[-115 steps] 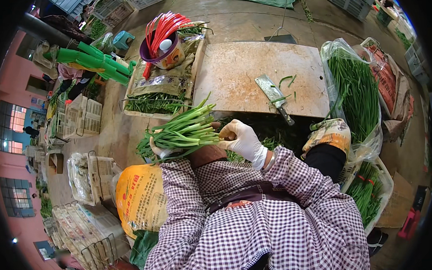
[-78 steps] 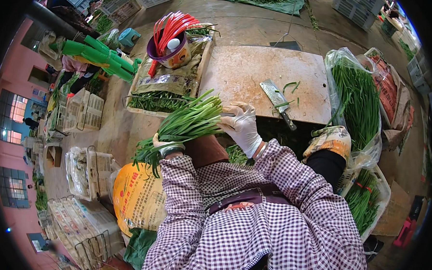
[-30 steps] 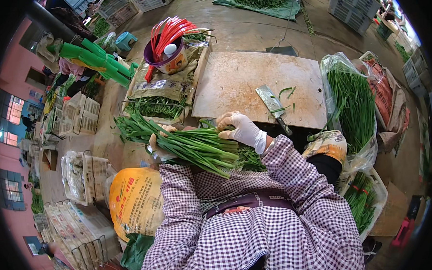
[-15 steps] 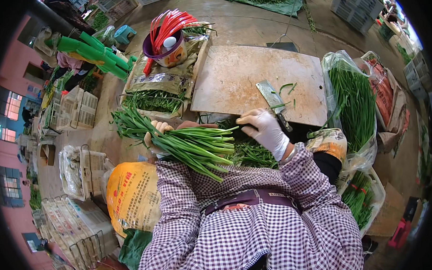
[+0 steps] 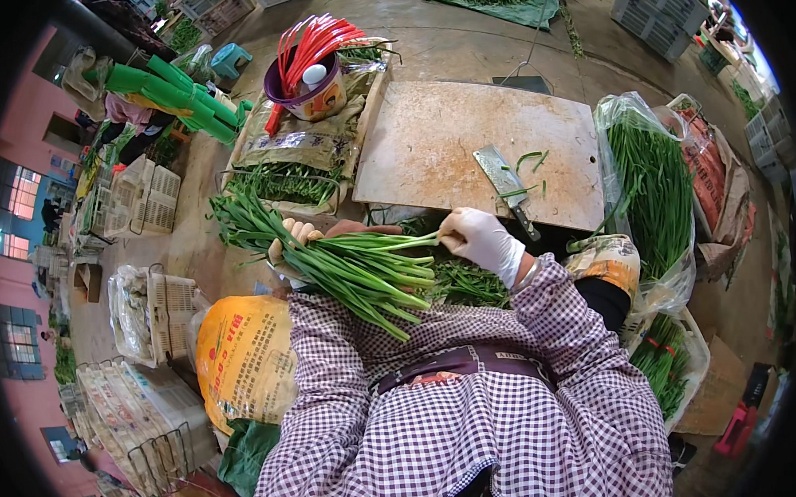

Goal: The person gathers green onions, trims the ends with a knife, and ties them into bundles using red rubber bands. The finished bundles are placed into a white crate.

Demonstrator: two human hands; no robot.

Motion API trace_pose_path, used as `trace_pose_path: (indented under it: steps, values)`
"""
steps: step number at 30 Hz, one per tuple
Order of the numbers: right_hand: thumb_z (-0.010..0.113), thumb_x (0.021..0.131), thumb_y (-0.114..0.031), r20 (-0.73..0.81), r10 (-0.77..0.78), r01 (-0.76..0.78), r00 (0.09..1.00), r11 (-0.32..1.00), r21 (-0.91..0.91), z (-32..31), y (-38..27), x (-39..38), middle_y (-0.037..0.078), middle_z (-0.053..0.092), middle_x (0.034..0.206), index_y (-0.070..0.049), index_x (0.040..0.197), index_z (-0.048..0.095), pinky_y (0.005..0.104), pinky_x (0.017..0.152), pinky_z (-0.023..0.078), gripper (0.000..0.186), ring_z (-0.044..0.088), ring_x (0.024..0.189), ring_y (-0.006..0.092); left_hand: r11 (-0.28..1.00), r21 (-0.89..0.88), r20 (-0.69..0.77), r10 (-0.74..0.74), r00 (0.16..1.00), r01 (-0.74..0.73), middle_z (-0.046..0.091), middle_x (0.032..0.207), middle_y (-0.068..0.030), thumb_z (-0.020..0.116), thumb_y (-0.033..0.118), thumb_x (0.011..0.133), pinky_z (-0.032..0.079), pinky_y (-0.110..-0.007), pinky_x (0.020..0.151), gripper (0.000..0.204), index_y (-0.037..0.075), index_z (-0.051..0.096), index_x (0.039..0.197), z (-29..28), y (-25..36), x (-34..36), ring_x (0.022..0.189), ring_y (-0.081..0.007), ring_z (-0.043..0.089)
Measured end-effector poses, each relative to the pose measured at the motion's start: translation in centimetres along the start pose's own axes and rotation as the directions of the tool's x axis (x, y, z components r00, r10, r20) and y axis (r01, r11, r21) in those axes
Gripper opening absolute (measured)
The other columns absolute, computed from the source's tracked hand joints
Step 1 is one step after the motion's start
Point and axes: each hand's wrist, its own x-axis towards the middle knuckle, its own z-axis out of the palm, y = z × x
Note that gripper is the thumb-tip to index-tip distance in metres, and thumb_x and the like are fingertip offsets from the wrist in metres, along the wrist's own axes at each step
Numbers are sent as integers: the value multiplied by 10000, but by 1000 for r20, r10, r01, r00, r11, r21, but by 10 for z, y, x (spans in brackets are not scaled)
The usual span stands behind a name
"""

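My left hand (image 5: pixel 293 244), fingers wrapped round the middle, holds a bunch of long green leafy stalks (image 5: pixel 355 273), pale ends toward the lower right. My right hand (image 5: pixel 485 245), in a white glove, pinches the pale end of a thin stalk pulled out to the bunch's right side. Beyond my hands lies a pale, stained board (image 5: pixel 411 141) with a cleaver (image 5: pixel 499 177) and several short green cuttings (image 5: pixel 534 163) on it. Loose greens (image 5: pixel 466 285) are heaped below my right hand.
A crate (image 5: pixel 289 187) with greens, sacking and a purple bucket (image 5: pixel 303 102) of red strips stands left of the board. Right are bagged greens (image 5: pixel 653 193), a red sack (image 5: pixel 715 181) and another crate (image 5: pixel 670 370). An orange sack (image 5: pixel 243 362) lies beside my left arm; crates (image 5: pixel 166 316) stand leftward.
The bunch has swung from pale ends upper right to lower right. In the last half second my right hand has shifted slightly left and closed on a stalk's end.
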Motion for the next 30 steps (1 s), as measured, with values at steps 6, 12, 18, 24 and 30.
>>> trace_pose_path:
  steps: [6, 12, 18, 24, 30]
  values:
    - [691, 688, -114, -35, 7, -17, 999, 956, -292, -19, -9, -10, 66, 615, 809, -93, 742, 635, 390, 733, 475, 81, 591, 802, 272, 998, 62, -4, -8, 1000, 8, 378, 746, 17, 528, 156, 899, 403, -336, 924, 182, 111, 365, 832, 2, 2, 0, 748, -122, 411]
    - [694, 698, -118, 82, -289, 299, 954, 934, -196, 11, -44, 7, 20, 604, 952, -193, 993, 687, 333, 752, 464, 305, 562, 851, 222, 999, 14, 1, -46, 999, 46, 382, 756, 15, 523, 152, 901, 389, -348, 970, 167, 105, 373, 843, -1, -2, 4, 762, -126, 421]
    - [713, 699, -154, 25, -400, 399, 916, 905, -146, 15, -41, 10, 0, 616, 993, -261, 940, 699, 338, 790, 452, 264, 561, 912, 226, 999, -30, 11, -30, 999, 30, 389, 765, 16, 518, 151, 904, 376, -342, 994, 161, 106, 377, 841, -4, -2, 1, 782, -123, 432]
    - [736, 660, -161, 10, -404, 403, 914, 910, -99, 17, -39, 9, -3, 619, 1034, -211, 845, 692, 373, 864, 428, 197, 563, 993, 229, 999, -38, 34, -20, 999, 21, 404, 788, 14, 516, 155, 906, 371, -332, 992, 153, 107, 383, 845, -10, 1, 0, 799, -121, 434]
    - [678, 610, -96, 72, -375, 382, 924, 913, -146, 9, -34, 3, 20, 597, 996, -156, 774, 652, 387, 875, 425, 176, 557, 1026, 243, 998, -61, 20, 32, 999, -31, 407, 783, 14, 523, 157, 893, 385, -340, 954, 148, 100, 392, 854, -8, 2, -1, 784, -127, 432]
